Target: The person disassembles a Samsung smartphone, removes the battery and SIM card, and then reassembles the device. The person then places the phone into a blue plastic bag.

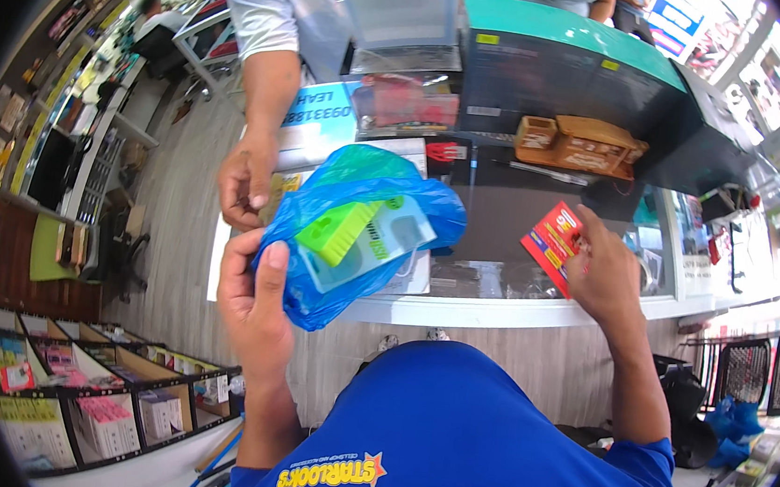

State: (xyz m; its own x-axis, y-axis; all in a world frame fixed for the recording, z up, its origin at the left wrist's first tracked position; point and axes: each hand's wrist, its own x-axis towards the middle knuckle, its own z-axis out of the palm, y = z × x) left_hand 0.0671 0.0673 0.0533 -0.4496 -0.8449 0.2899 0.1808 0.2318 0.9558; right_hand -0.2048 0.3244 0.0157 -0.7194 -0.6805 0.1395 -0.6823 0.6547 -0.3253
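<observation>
My left hand point(258, 297) grips the edge of a thin blue plastic bag point(327, 308), its thumb over the near side. In the bag's mouth lie a bright green packet point(342, 232) and a pale blue-white flat box point(390, 242). On the right, my right hand point(610, 274) has its fingers on a small red printed card point(551, 243) over the glass counter, with the index finger stretched along the card's far edge. Its thumb is mostly hidden. Another person's hand point(251, 178) hangs close beside the bag's left side, fingers curled.
The glass counter point(490, 277) has a white front edge. On it stand a teal-and-black box point(565, 82), a brown wooden holder point(592, 146) and a blue-and-white printed sheet point(316, 128). A compartment shelf point(104, 385) with small boxes stands at lower left. People are across the counter.
</observation>
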